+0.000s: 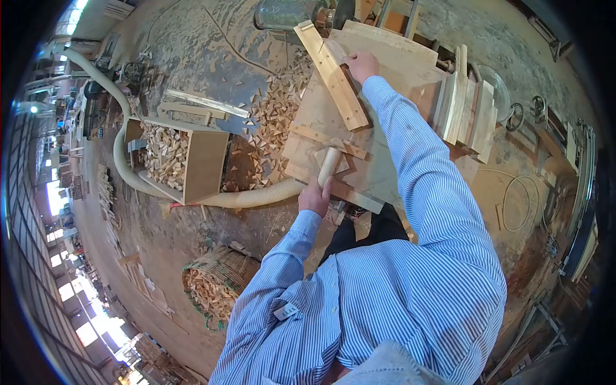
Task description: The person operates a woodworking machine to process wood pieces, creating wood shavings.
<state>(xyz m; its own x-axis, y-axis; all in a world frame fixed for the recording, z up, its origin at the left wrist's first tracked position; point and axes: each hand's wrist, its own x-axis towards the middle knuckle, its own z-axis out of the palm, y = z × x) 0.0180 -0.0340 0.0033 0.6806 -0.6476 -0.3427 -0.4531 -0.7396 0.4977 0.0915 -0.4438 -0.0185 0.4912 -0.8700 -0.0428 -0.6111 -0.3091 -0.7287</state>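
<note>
Grips pale wooden rod (329,165) over near edge of worktable (380,172) with closed left hand (314,197), likely for control, and rests right hand (363,67) against slanted plank (335,80) at far side, likely to steady it, but cannot tell right-hand closure.

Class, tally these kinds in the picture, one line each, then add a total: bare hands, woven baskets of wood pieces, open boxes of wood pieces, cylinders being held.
Hands: 2 (left hand, right hand)
Woven basket: 1
Open box: 1
Held cylinder: 1
Total: 5
</note>
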